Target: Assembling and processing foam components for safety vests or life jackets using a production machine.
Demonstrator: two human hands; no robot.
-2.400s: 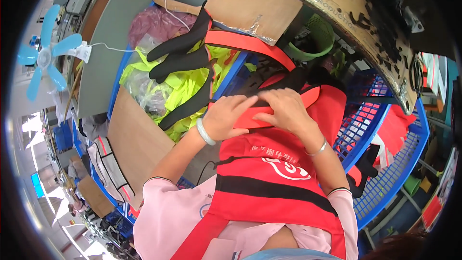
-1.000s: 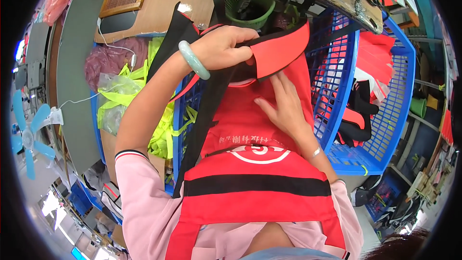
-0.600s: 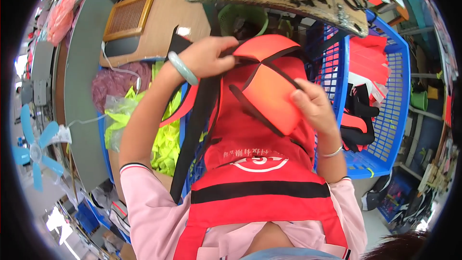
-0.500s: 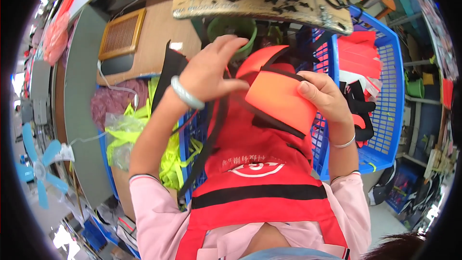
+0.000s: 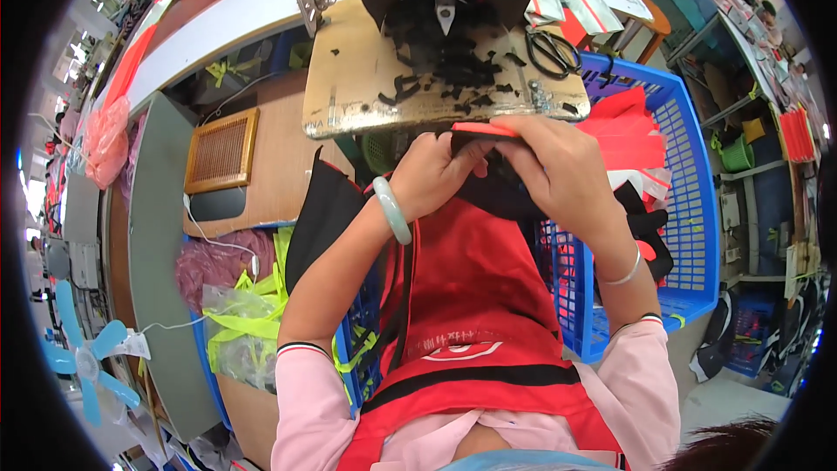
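Note:
My left hand (image 5: 427, 173), with a pale green bangle at its wrist, pinches the near side of an orange fabric piece with black edging (image 5: 490, 129). From the right, my right hand (image 5: 565, 167) grips the same piece, its fingers bent over it. Most of the fabric is hidden by the hands; a thin orange edge shows on top and black cloth hangs below. Both hands are at the front edge of a worn machine table (image 5: 349, 92). Beyond them, a machine's pointed metal part (image 5: 445, 17) stands over the table among black scraps (image 5: 462, 57).
Black-handled scissors (image 5: 553, 54) lie at the table's right. A blue basket (image 5: 693, 201) with orange and black pieces stands to my right. On my left are a wooden-framed panel (image 5: 222, 150), yellow-green strips (image 5: 253, 324), black cloth (image 5: 324, 214) and a blue fan (image 5: 85, 359).
Both hands have moved forward and together, carrying the orange piece from above my lap to the table edge. My left hand, previously free with fingers apart, now holds it too. The view has tilted up.

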